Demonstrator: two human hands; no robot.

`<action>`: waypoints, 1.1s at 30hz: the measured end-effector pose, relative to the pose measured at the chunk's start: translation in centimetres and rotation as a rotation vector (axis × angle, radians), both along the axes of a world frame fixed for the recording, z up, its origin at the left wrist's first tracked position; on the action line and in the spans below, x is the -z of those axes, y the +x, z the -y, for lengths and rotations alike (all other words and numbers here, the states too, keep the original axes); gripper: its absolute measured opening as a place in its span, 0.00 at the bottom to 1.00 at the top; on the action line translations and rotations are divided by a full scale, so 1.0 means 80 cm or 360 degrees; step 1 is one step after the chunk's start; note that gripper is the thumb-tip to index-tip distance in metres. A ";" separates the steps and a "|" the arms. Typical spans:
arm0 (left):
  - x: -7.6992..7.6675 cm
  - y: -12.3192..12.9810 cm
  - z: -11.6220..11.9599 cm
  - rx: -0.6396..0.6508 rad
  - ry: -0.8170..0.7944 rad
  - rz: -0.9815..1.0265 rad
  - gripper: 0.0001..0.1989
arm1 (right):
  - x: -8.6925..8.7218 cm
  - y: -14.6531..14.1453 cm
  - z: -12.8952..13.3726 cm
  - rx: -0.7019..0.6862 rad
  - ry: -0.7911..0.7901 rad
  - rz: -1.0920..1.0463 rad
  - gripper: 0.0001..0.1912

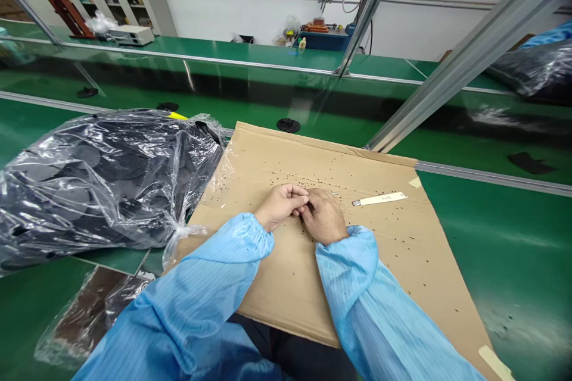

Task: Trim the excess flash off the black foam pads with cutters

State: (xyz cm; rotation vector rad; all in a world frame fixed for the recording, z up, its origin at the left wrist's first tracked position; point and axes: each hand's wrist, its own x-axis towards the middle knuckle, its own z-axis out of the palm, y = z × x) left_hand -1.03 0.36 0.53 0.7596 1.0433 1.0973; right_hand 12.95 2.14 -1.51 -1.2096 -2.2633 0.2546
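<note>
My left hand (282, 205) and my right hand (325, 216) meet over the middle of a brown cardboard sheet (277, 286). The fingers of both are pinched together and touch at the tips. Whatever lies between them is hidden or too small to name. A thin metal tip shows just beyond my right hand. Many tiny black bits are scattered on the cardboard around and beyond the hands. To the right of my right hand lies a cream-coloured utility knife (379, 199), flat on the cardboard. Light blue sleeves cover both forearms.
A large clear bag of black round pieces (102, 178) leans over the cardboard's left edge. Below it lies a smaller plastic bag (89, 315). A black disc stack (288, 125) sits beyond the cardboard. A metal post (451, 62) rises at the back right from the green table (513, 238).
</note>
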 end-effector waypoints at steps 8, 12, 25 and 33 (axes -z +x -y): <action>0.001 0.000 0.001 0.0018 0.0011 -0.0026 0.03 | 0.001 0.000 0.000 -0.0009 -0.0002 -0.0002 0.10; -0.001 0.000 0.001 0.0027 0.0012 -0.0036 0.03 | 0.001 0.000 0.000 0.0001 0.0000 -0.0001 0.10; -0.005 0.000 0.002 0.0026 0.0000 -0.0005 0.07 | 0.002 -0.001 0.000 0.0043 0.0015 -0.0011 0.16; -0.004 0.000 0.001 0.0027 0.0002 0.0021 0.10 | 0.000 -0.001 0.000 0.0060 -0.0008 -0.0004 0.16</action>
